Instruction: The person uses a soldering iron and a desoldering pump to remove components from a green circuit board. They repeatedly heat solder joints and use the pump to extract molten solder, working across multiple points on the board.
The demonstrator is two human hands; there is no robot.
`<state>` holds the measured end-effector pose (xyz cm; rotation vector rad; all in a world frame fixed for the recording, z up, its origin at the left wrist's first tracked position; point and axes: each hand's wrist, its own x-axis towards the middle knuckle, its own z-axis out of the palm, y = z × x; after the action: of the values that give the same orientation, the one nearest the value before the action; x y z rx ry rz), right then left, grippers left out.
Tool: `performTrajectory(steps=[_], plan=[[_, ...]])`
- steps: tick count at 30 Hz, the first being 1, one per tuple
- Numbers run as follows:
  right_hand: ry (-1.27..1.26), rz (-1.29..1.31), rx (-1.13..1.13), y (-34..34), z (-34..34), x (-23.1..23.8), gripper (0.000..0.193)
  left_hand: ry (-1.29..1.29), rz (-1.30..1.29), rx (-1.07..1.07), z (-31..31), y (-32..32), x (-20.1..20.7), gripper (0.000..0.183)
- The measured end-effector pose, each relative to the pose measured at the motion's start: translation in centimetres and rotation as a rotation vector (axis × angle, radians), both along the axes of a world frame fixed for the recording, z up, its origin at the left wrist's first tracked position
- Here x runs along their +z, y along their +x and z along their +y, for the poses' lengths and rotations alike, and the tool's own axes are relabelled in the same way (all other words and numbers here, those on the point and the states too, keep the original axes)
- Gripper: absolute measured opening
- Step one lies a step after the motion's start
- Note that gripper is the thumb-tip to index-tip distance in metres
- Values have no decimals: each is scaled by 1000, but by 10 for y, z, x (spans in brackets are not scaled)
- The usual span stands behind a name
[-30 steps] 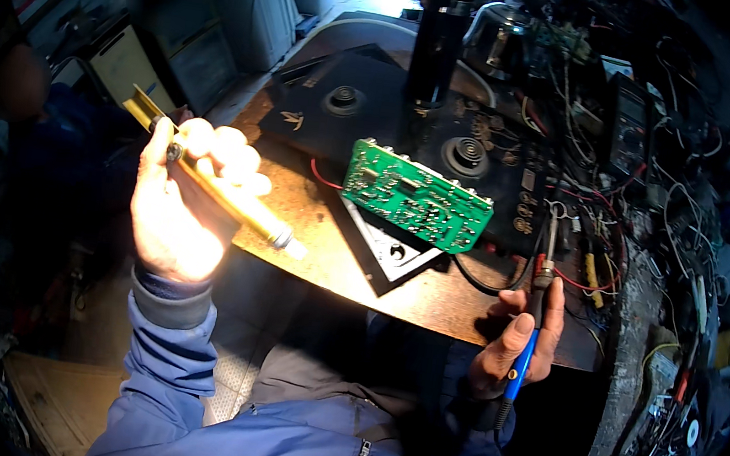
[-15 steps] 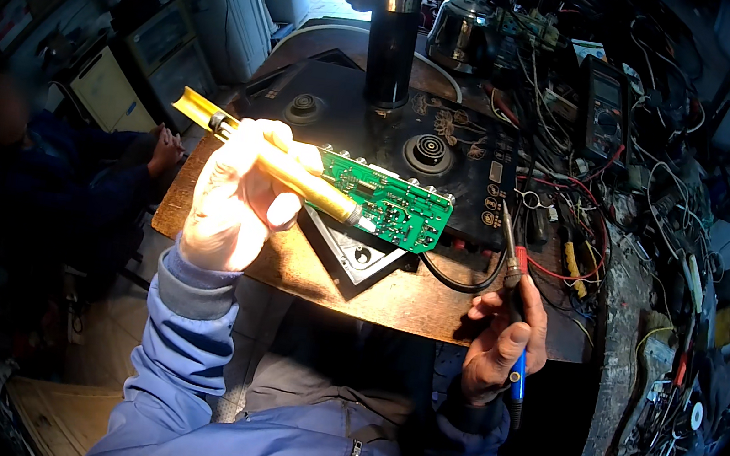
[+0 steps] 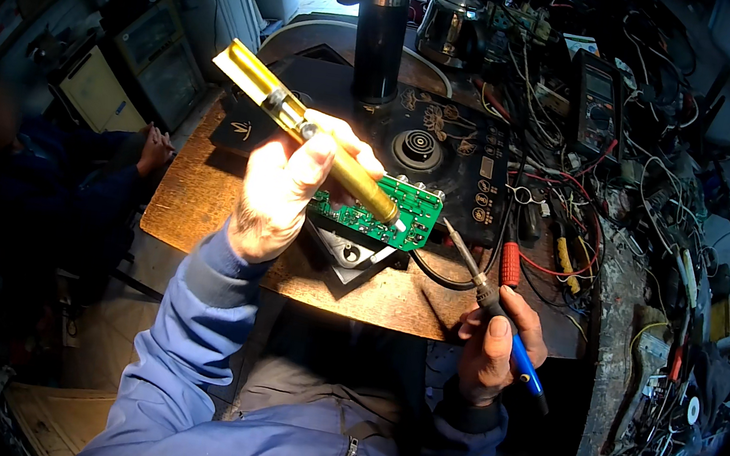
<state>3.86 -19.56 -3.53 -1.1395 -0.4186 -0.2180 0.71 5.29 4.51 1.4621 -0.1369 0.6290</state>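
My left hand (image 3: 275,198) is closed around a gold solder sucker (image 3: 355,179), whose pale nozzle is at the right part of a green circuit board (image 3: 423,210). Contact between nozzle and board is unclear. The board's left part is behind my fingers, so I cannot tell whether they also grip it. In my right hand (image 3: 502,343), a soldering iron with a blue handle (image 3: 521,359) is held like a pen. Its metal tip points up and left, close to the board's lower right corner. Beneath the board is a grey, dark-edged corner piece (image 3: 347,258).
A black appliance panel (image 3: 455,171) with a ringed disc and upright black column (image 3: 379,55) lies on the wooden table (image 3: 190,191). Glass kettle (image 3: 451,29) behind; multimeter (image 3: 598,102), red-handled probe (image 3: 509,264) and tangled cables at right. Another person's clasped hands (image 3: 154,149) are at left.
My left hand has moved right with the solder sucker, bringing its nozzle farther along the board. The soldering iron has tilted leftward, its tip now nearer the board's corner.
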Motion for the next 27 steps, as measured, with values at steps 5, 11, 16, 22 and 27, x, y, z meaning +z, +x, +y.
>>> performTrajectory(steps=[5, 11, 16, 22, 27], plan=[[-15, -33, 35, 4, -3, 1, 35, -45, -34, -20, 4, 15, -6, 41], [147, 227, 111, 9, -4, 10, 32, -109, -109, 3, 5, 18, -13, 38], [264, 241, 143, 17, -1, 10, 22, -147, -95, -43, 4, 12, -15, 35], [164, 234, 155, 10, -4, 8, 23, -201, -80, -40, 4, 10, -20, 37], [105, 223, 143, 11, -2, 9, 23, -166, -88, -29, 10, 9, -25, 43]])
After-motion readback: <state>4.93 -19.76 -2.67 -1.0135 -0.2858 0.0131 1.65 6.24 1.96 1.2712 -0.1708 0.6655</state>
